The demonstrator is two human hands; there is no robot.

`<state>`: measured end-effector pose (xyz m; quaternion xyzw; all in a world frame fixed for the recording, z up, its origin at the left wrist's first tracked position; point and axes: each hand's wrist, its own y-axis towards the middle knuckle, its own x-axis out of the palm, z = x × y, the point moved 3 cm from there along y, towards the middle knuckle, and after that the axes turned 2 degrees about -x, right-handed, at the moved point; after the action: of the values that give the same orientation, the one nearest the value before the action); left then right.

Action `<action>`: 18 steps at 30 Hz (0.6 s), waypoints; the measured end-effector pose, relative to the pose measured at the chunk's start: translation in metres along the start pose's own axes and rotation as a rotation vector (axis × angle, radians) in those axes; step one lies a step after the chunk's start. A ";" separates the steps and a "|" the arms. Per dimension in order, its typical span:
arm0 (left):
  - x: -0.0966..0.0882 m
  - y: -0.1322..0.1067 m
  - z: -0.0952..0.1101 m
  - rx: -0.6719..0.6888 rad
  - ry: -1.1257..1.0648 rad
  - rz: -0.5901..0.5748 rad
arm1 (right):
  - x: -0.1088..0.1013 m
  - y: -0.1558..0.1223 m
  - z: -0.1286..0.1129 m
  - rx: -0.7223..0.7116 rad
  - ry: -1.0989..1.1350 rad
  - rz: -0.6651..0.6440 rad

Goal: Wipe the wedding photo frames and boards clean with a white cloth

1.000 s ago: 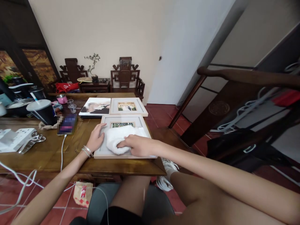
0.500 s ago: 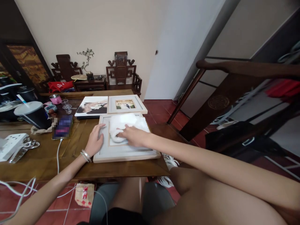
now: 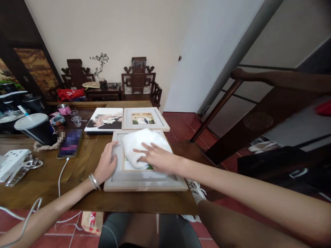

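FRAME: pale picture frame (image 3: 144,179) lies flat on wooden table (image 3: 74,168) | CLOTH: white cloth (image 3: 139,143) on frame's glass, far half | RIGHT: right hand (image 3: 159,159) flat on cloth; fingers extended, spread, grasping nothing | LEFT: left hand (image 3: 106,165) on frame's left rail; fingers loosely open
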<state>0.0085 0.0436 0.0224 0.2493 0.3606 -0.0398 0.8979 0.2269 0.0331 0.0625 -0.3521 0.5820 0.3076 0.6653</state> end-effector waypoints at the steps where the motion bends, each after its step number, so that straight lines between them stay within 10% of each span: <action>1: -0.001 0.000 0.000 -0.010 -0.006 0.004 | -0.001 0.003 0.006 -0.002 -0.029 -0.020; 18: 0.002 0.004 -0.009 -0.054 -0.139 0.026 | 0.001 -0.006 -0.048 0.131 0.084 -0.060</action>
<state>0.0053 0.0512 0.0170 0.2261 0.2952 -0.0354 0.9276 0.2049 -0.0100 0.0590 -0.3377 0.6176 0.2334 0.6709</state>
